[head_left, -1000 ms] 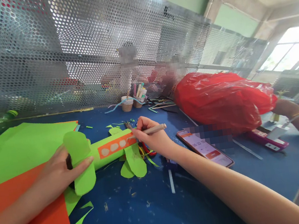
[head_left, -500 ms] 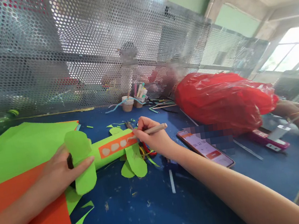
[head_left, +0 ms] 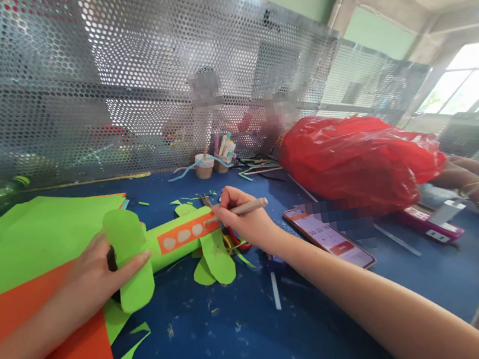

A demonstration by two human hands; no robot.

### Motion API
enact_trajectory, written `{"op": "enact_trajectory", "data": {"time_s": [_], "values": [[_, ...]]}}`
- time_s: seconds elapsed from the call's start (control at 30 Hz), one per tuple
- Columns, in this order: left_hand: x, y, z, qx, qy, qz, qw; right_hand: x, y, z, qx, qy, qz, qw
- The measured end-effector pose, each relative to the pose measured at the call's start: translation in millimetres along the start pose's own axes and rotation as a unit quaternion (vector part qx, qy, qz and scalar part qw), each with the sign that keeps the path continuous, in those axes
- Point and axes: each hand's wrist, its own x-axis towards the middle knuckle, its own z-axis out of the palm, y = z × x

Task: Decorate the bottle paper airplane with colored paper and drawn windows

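Observation:
My left hand (head_left: pixel 95 270) is closed on the left end of a green paper tube (head_left: pixel 155 253), its thumb pressed over a rounded green flap. Green paper wing-like pieces (head_left: pixel 219 259) stick out at the tube's right end. Along the tube's side runs an orange strip (head_left: pixel 180 246) with a row of pale oval patches. In my right hand (head_left: pixel 241 215) is a pale marker (head_left: pixel 250 206), pinched between the fingers, with its tip end at the strip's right part. Scissors (head_left: pixel 237 241) with red and yellow handles lie partly hidden behind the tube and my right hand.
Green and orange paper sheets (head_left: pixel 44 227) lie at the left, with green scraps (head_left: pixel 132 351) nearby. A phone (head_left: pixel 327 238) and a red plastic bag (head_left: pixel 358 162) are on the right. Cups of pens (head_left: pixel 224 155) stand by the perforated metal screen (head_left: pixel 140 86). Another person's arm (head_left: pixel 478 180) reaches in at right.
My hands, the tube and the marker keep almost the same positions. The other person's arm at the right edge has shifted slightly.

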Motion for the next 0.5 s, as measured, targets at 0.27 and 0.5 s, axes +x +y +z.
{"op": "enact_trajectory", "data": {"time_s": [0.27, 0.5], "values": [[0.7, -3.7, 0.9, 0.003, 0.008, 0.001, 1.0, 0.4, -0.8, 0.2, -0.006, 0.006, -0.008, 1.0], [1.6, -7.1, 3.1, -0.004, 0.015, 0.015, 1.0, 1.0, 0.5, -0.5, -0.009, 0.005, -0.014, 1.0]]}}
